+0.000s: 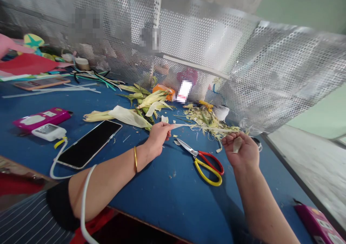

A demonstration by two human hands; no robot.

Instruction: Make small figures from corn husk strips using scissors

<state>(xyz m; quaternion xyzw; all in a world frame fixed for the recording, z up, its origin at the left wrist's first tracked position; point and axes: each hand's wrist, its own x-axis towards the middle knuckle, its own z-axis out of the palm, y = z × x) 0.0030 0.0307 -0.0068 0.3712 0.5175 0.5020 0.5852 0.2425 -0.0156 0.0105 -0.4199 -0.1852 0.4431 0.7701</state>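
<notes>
Husk strip point(194, 126) in left grip point(158, 135) (pinched)

The head camera is looking forward and down, riding close over the blue surface point(173, 200), taking in left hand point(158, 136) and right hand point(240, 150), facing the perforated screen point(270, 74), frame tilting.

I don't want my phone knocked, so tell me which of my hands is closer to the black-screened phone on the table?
Left. The left hand, pinching a husk strip, is just right of the phone; the right hand is farther right, beyond the scissors.
</notes>
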